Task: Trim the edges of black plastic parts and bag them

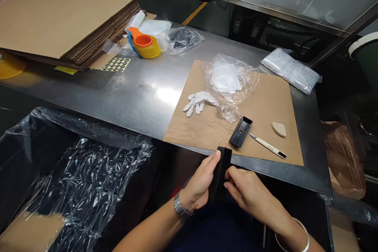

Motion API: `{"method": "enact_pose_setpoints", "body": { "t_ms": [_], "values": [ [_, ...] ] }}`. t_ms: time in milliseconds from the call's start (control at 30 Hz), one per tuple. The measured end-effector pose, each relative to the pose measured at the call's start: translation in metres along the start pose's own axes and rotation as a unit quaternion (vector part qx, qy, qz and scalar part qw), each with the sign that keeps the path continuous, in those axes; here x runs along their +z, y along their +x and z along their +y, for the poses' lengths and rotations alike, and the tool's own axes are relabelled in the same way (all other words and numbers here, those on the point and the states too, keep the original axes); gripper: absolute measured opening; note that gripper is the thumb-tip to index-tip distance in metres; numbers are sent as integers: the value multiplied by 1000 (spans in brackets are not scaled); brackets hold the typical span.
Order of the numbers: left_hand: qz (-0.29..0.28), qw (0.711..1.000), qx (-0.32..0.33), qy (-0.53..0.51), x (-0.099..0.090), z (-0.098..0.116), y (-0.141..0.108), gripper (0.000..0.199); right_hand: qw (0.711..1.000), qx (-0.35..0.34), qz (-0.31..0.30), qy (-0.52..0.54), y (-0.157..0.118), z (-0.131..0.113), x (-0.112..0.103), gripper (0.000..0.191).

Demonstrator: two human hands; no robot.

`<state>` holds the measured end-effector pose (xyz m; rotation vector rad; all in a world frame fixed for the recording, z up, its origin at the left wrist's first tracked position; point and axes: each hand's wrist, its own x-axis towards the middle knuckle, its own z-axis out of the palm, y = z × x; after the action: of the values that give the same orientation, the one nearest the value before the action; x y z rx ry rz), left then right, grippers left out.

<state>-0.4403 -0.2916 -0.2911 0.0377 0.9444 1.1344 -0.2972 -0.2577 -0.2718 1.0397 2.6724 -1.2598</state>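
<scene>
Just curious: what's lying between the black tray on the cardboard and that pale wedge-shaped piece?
A small white-handled knife lies between the black tray and the wedge, on the cardboard sheet, seen in the head view.

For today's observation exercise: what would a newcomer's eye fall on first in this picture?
First, the left hand and right hand gripping a black part upright at the table's near edge. Next, the white glove beside a crumpled clear bag on the brown sheet. Far left, an orange and yellow tape dispenser sits by stacked cardboard.

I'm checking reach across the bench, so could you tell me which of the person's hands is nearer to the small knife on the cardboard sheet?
Right. The right hand sits just below and left of the knife; the left hand is farther left, beyond the black part both hands grip.
</scene>
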Motion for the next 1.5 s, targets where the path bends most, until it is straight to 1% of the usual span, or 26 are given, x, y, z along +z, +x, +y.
{"method": "enact_pose_setpoints", "body": {
  "t_ms": [67,167,200,267,333,367,400,433,500,567,600,667,733,900,967,1033,1067,1167,1200,1300,1500],
  "values": [
    [-6,998,-56,8,-1,-3,-1,27,999,6,40,-19,4,7,-6,8],
    [2,991,-136,3,-3,-5,-3,31,993,46,98,-42,13,20,-17,5],
    [4,987,-160,-9,-5,-5,-3,35,992,57,108,-35,15,24,-20,2],
    [-9,977,-209,-37,-10,-5,-2,48,990,63,129,-4,19,30,-25,7],
    [-46,964,-253,-64,-17,-5,1,60,985,40,169,20,19,29,-27,12],
    [-68,957,-271,-76,-20,-5,2,63,982,20,186,22,18,25,-27,16],
    [-88,951,-285,-86,-22,-6,2,64,982,-7,190,17,16,20,-26,20],
    [-101,947,-288,-100,-22,-6,3,62,983,-41,176,7,14,14,-25,26],
    [-112,946,-273,-138,-21,-8,3,52,987,-111,110,-25,8,0,-21,43],
    [-118,945,-245,-181,-16,-11,2,38,986,-146,60,-50,4,-13,-14,53],
    [-120,944,-234,-197,-14,-12,1,31,986,-150,51,-52,2,-18,-11,55],
    [-123,942,-231,-208,-10,-14,0,22,988,-139,57,-40,2,-24,-5,55],
    [-118,944,-229,-206,-10,-17,-1,18,990,-126,67,-20,2,-26,-1,50],
    [-117,941,-252,-194,-13,-18,-2,19,992,-110,54,22,5,-20,-3,34],
    [-123,936,-273,-185,-13,-16,-3,21,992,-112,57,34,7,-16,-4,23],
    [-130,934,-280,-179,-12,-15,-4,19,990,-120,59,37,7,-14,-5,19],
    [-131,936,-274,-180,-11,-15,-4,18,990,-125,55,34,7,-14,-4,23],
    [-124,943,-243,-193,-9,-16,-4,15,991,-127,50,8,5,-18,-2,50],
    [-121,943,-240,-195,-8,-17,-5,16,991,-124,53,2,4,-20,0,54],
    [-117,942,-245,-198,-7,-17,-5,17,992,-113,62,7,3,-23,2,56],
    [-104,944,-249,-193,-3,-16,-6,13,993,-93,52,46,3,-21,4,58]
  ]
}}
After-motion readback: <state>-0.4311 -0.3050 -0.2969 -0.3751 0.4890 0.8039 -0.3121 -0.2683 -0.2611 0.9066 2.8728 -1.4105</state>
